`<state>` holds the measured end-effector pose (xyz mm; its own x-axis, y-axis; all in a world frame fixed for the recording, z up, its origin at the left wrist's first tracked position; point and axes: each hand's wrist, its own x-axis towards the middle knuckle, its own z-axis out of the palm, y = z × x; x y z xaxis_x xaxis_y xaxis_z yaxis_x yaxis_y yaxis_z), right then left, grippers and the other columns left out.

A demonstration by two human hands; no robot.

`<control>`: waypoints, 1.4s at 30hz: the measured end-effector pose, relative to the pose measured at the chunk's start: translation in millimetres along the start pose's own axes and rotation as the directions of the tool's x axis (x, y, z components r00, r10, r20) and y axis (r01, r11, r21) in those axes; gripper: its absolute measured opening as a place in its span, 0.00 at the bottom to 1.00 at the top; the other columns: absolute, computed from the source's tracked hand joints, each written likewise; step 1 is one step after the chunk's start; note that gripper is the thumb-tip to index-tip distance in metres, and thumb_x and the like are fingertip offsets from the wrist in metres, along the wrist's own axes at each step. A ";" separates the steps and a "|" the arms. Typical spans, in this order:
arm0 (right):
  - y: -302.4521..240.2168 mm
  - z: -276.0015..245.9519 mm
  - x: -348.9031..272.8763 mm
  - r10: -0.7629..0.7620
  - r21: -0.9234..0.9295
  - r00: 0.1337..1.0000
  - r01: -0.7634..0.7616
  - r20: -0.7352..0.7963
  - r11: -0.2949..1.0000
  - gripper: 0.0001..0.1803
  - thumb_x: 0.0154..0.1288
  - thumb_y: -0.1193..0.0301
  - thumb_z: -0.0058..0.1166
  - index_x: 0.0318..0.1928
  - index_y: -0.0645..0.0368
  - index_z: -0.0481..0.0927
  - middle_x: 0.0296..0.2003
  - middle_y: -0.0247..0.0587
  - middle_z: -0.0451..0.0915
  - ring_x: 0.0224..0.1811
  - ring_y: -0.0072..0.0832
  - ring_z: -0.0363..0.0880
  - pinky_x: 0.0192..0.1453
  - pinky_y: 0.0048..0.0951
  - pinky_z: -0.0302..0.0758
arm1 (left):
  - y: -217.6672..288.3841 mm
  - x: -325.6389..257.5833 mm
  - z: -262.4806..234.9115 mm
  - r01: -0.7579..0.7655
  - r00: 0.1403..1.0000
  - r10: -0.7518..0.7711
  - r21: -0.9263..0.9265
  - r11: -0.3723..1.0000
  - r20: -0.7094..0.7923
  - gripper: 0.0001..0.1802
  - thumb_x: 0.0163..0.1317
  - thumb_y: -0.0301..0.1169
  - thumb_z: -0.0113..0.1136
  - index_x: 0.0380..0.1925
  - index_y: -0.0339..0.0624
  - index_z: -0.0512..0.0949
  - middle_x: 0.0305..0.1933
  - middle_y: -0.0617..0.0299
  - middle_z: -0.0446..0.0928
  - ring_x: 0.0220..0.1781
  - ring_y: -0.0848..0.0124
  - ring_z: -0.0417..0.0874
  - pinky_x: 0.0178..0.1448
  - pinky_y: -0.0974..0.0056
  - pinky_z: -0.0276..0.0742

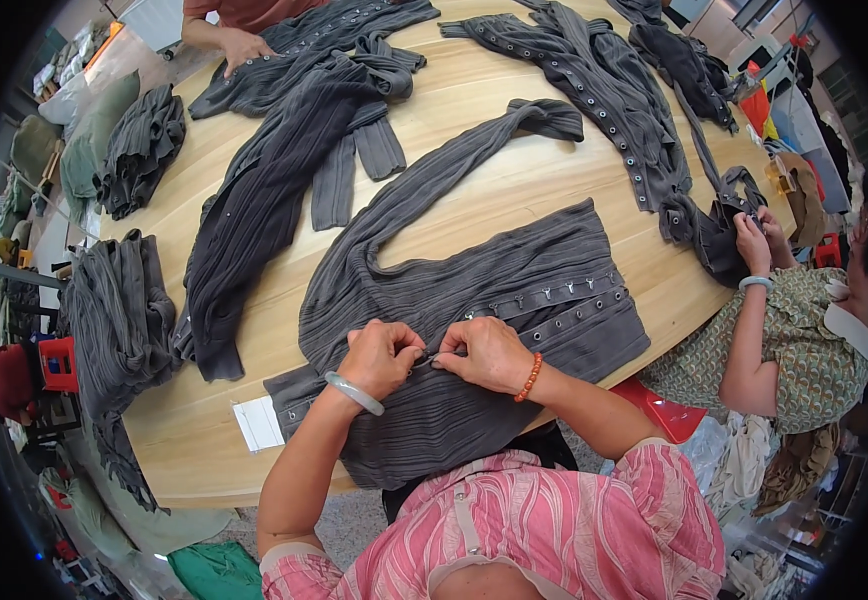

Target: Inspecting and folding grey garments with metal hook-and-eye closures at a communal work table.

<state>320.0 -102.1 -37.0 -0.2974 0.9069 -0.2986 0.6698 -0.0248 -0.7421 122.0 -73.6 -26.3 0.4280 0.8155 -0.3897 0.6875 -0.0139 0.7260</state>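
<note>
Pleated grey garment [474, 330] pinched at its eyelet band by both hands, at the near edge of the round wooden bench [474, 195].

A soft, light, limp fabric is judged here, best taken by the stiffer band [554, 300] running right of the grip. Left hand [379, 357] and right hand [484, 352] are closed, fingertips meeting on a small metal fastener. A white paper slip [257, 422] lies left of the grip; bare wood is left beyond it, and a neighbour's hands [754, 240] work far right.
</note>
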 end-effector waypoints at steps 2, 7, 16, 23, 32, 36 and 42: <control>2.4 2.2 -1.4 -0.027 -0.003 1.000 0.027 -0.010 1.000 0.11 0.57 0.62 0.66 0.31 0.56 0.86 0.29 0.42 0.86 0.34 0.42 0.85 0.41 0.41 0.79 | -8.7 -2.2 -1.3 0.049 0.999 -0.052 -0.156 0.987 -0.014 0.07 0.57 0.33 0.66 0.30 0.42 0.86 0.25 0.58 0.82 0.31 0.65 0.78 0.57 0.57 0.64; 3.4 2.0 -8.6 -0.123 0.052 0.992 0.124 -0.015 0.991 0.11 0.58 0.62 0.65 0.34 0.55 0.85 0.30 0.41 0.86 0.35 0.41 0.85 0.41 0.41 0.79 | -4.0 -2.7 1.0 0.102 0.995 -0.099 -0.126 0.987 0.029 0.07 0.58 0.33 0.65 0.30 0.41 0.86 0.28 0.57 0.83 0.32 0.65 0.79 0.57 0.55 0.64; -1.2 2.8 0.1 -0.010 0.032 1.000 0.011 -0.018 0.999 0.12 0.58 0.61 0.65 0.35 0.55 0.85 0.30 0.42 0.86 0.37 0.42 0.85 0.44 0.42 0.79 | -4.7 -3.9 5.5 -0.046 0.996 0.046 -0.005 0.999 -0.082 0.07 0.57 0.32 0.66 0.32 0.41 0.85 0.23 0.61 0.77 0.35 0.66 0.75 0.49 0.60 0.68; 4.6 -4.6 -21.6 -0.115 -0.131 0.992 0.107 -0.056 0.986 0.12 0.61 0.60 0.63 0.37 0.55 0.84 0.34 0.42 0.83 0.38 0.44 0.84 0.42 0.43 0.79 | -10.6 -4.1 2.5 -0.033 0.995 0.033 0.005 0.999 -0.094 0.05 0.58 0.31 0.64 0.30 0.42 0.85 0.23 0.62 0.78 0.35 0.66 0.74 0.51 0.61 0.65; 14.1 -10.1 -36.2 -0.216 -0.133 0.965 0.197 -0.147 0.971 0.08 0.63 0.65 0.60 0.38 0.55 0.85 0.34 0.39 0.81 0.35 0.42 0.83 0.39 0.41 0.80 | 23.1 -7.4 22.1 -0.280 0.898 0.334 0.213 0.936 -0.288 0.10 0.53 0.27 0.68 0.36 0.42 0.81 0.34 0.58 0.81 0.44 0.57 0.77 0.49 0.55 0.71; 13.3 -9.6 -29.6 -0.208 -0.137 0.966 0.187 -0.155 0.973 0.08 0.61 0.66 0.63 0.38 0.56 0.84 0.35 0.39 0.82 0.34 0.40 0.83 0.38 0.37 0.79 | 22.6 20.6 24.2 -0.097 0.979 0.129 0.195 0.976 -0.156 0.13 0.52 0.26 0.68 0.39 0.35 0.82 0.33 0.51 0.83 0.41 0.56 0.83 0.47 0.56 0.77; 14.7 -7.4 -16.7 -0.140 -0.059 0.978 0.133 -0.153 0.989 0.10 0.61 0.64 0.62 0.36 0.58 0.84 0.36 0.43 0.83 0.38 0.45 0.84 0.43 0.43 0.79 | 22.6 35.1 16.6 -0.028 1.000 0.027 0.085 0.996 0.015 0.08 0.53 0.25 0.65 0.33 0.33 0.83 0.27 0.51 0.83 0.29 0.64 0.84 0.37 0.62 0.78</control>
<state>339.9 -114.5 -38.5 -0.2809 0.9549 -0.0964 0.6635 0.1206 -0.7384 162.3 -54.8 -32.9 0.4550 0.8061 -0.3784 0.7224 -0.0857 0.6861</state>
